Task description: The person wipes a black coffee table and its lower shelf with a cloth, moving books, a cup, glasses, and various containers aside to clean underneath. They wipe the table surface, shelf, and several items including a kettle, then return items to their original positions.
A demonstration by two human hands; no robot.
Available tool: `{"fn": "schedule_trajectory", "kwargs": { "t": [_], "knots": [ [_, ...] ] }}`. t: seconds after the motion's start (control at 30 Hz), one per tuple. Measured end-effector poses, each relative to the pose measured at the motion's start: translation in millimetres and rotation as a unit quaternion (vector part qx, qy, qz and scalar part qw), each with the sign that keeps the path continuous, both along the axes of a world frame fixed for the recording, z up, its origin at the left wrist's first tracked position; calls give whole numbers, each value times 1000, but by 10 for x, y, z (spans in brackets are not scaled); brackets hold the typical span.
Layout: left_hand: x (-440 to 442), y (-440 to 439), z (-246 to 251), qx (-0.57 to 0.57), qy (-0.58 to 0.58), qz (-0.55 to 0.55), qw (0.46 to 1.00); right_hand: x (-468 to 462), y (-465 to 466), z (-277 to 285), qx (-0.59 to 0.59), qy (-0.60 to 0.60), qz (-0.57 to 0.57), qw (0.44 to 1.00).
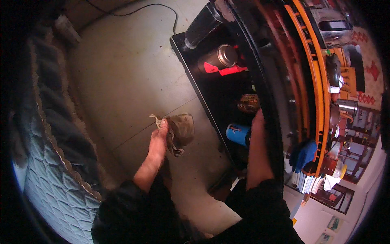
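Observation:
My left hand [160,134] grips a crumpled brown cloth [181,128] above the floor, thumb on top. My right forearm runs under the dark edge of a black table [262,70]. Only the back part of my right hand [258,120] shows, and its fingers are hidden. Close by it on the black lower shelf [213,91] is a brownish jar or packet [248,103]. A blue can [237,134] with a printed picture lies nearer to me. Farther along the shelf are a metal canister [225,56] and a red plastic item [233,70].
A black table leg [202,26] rises at the shelf's far corner. A dark cable [149,4] crosses the pale tiled floor [122,82]. A quilted bed cover [58,183] hangs at the left. An orange wooden rack [318,91] and stacked books [306,183] are at right.

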State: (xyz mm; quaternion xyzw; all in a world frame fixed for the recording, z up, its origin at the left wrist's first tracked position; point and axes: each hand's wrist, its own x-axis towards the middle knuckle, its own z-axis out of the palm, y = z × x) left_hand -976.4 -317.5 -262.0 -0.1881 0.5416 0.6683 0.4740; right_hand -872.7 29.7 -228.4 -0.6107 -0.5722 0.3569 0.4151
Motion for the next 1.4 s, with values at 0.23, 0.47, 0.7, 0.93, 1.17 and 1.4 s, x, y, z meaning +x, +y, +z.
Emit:
{"fn": "schedule_trajectory", "kwargs": {
  "t": [0.23, 0.47, 0.7, 0.93, 1.17, 1.4],
  "knots": [
    [-180, 65, 549, 155, -87, 155, 972, -194, -893, 440, -77, -11, 148, 986],
    [-145, -306, 1536, 181, 124, 10, 976, 160, -1965, 586, 9, 77, 351, 933],
    [727, -347, 2902, -34, 760, -282, 585, 577, -2852, 1209, -109, 227, 425, 869],
    [992, -623, 3226, 156, 257, 8, 954, 1030, -3315, 2568, 133, 53, 465, 873],
    [1747, -985, 3417, 149, 603, -120, 774, 1377, -3418, 3309, 57, 289, 393, 871],
    [2211, -1144, 3298, 74, 778, -42, 623, 1770, -3450, 3876, 63, 311, 343, 884]
  ]
}}
